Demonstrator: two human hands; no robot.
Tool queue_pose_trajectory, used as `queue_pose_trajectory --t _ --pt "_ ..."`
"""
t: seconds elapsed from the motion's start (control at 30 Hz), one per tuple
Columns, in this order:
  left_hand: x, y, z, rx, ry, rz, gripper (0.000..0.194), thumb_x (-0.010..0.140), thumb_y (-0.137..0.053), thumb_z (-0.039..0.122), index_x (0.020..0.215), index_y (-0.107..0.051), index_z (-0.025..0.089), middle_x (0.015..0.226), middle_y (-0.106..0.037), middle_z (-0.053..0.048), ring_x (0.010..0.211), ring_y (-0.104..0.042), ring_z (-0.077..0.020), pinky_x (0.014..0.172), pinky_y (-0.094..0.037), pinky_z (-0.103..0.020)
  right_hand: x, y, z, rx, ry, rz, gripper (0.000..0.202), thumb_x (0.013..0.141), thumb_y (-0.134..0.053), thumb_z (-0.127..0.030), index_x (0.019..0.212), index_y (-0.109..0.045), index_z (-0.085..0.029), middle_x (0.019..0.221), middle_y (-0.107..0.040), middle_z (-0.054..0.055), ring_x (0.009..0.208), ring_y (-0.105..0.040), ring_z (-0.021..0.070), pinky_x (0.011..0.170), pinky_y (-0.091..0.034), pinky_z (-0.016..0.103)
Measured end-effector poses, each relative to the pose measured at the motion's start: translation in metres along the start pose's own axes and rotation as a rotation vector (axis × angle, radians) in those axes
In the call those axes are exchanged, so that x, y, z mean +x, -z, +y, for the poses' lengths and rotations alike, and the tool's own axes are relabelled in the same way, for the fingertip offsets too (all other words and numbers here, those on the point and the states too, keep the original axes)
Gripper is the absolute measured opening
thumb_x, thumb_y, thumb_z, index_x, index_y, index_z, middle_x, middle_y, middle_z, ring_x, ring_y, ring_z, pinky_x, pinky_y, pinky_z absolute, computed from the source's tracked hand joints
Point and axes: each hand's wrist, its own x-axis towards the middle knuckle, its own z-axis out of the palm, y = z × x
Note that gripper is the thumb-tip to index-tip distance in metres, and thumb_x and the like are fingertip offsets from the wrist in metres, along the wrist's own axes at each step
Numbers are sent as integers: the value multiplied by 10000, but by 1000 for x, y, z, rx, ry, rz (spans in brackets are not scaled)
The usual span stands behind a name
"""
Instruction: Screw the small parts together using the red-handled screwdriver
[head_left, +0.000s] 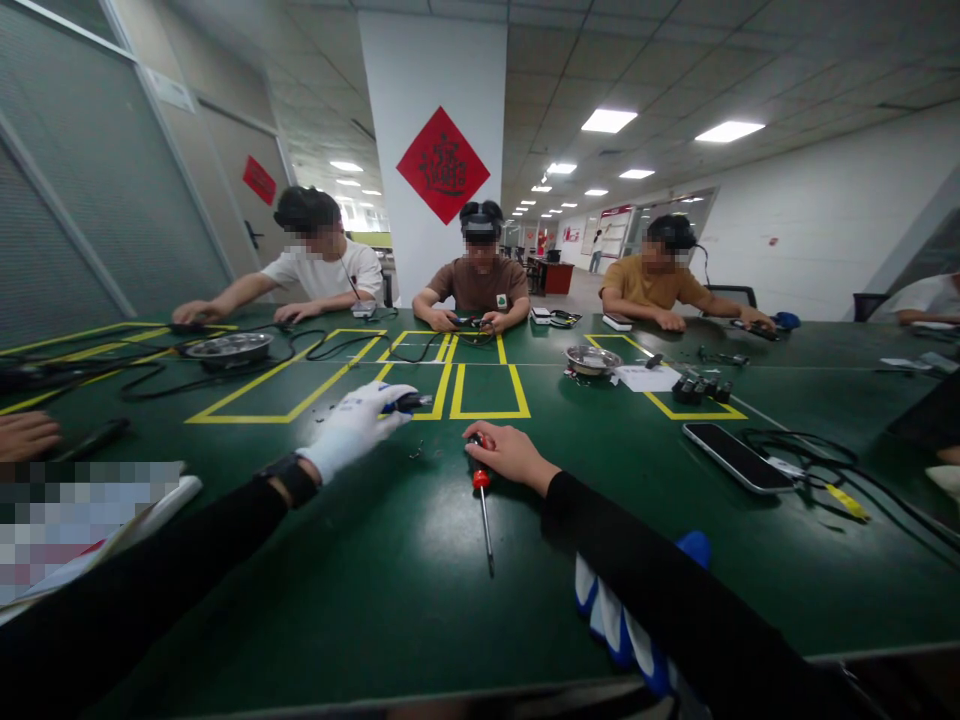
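Observation:
My left hand (365, 420), in a white glove with blue fingers, is closed around a small dark object (409, 403) whose kind I cannot make out. My right hand (512, 452) is bare, its fingers curled over the handle of a screwdriver (481, 480). That handle is red and black, and the metal shaft lies pointing toward me on the green table (420, 610). Tiny metal bits (417, 449) are scattered between my hands. Partly under my right forearm lies a second blue-and-white glove (626, 625).
A phone (736, 458) and looped black cables (814, 450) lie to the right. Several black blocks (701, 390) stand by a white paper (646, 377). Metal bowls (592, 360) sit farther back. Yellow tape (491, 414) marks the tabletop. Several people sit around it; a hand (28, 436) shows at left.

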Motion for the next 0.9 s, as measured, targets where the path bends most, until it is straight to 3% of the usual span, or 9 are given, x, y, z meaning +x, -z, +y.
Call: queue_pose_trajectory --t 0.03,0.13,0.27,0.47,0.63,0.7,0.8,0.9 --pt "-7 -11 20 -34 -46 -87 386 820 -611 396 1176 -630 248 1094 -636 -52 1016 -570 -240 961 -440 -390 0 1 1 0 -16 3 265 898 -521 -455 1090 -618 -300 858 -673 -17 784 -603 174 663 -344 243" --pt "-24 -41 72 -214 -45 -157 373 853 -557 354 1207 -573 235 1149 -644 -51 1051 -596 -231 948 -460 -367 0 3 4 -7 -72 33 249 893 -528 -446 1043 -621 -271 809 -649 -11 719 -569 164 611 -309 232" --pt "-34 -60 106 -272 44 -109 297 890 -475 335 1137 -540 184 1041 -663 -82 957 -634 -243 847 -491 -373 -1 5 6 -12 -111 60 208 907 -501 -410 1013 -606 -264 766 -625 -13 681 -550 159 583 -289 229" --pt "-37 -67 96 -368 108 -209 336 897 -459 363 1162 -503 160 1029 -657 -89 891 -627 -230 803 -494 -372 2 10 11 -26 -166 58 205 907 -497 -419 994 -594 -261 735 -604 -21 670 -537 149 597 -298 229" --pt "-42 -68 87 -226 -114 -247 371 882 -487 403 1193 -563 216 1184 -599 -77 1103 -537 -263 1003 -396 -432 1 14 13 -15 -182 55 200 894 -510 -432 934 -591 -253 722 -589 -29 650 -523 140 582 -285 229" --pt "-43 -66 88 -149 -174 -225 383 880 -490 436 1187 -593 232 1138 -591 -76 1076 -525 -261 984 -403 -425 0 14 11 -7 -188 59 214 877 -535 -455 937 -590 -257 730 -594 -31 649 -523 141 578 -281 230" --pt "-42 -60 90 -82 -151 -247 400 867 -498 461 1165 -627 228 1007 -589 -78 951 -539 -252 865 -461 -394 -1 14 9 -2 -207 54 239 847 -572 -474 953 -591 -260 759 -612 -27 659 -533 146 576 -286 233" --pt "-41 -52 91 -59 -95 -296 382 860 -492 380 1180 -620 215 1034 -615 -86 1008 -549 -268 969 -423 -435 -1 11 8 8 -264 64 267 827 -589 -446 1017 -583 -259 789 -629 -15 674 -547 158 581 -303 239"
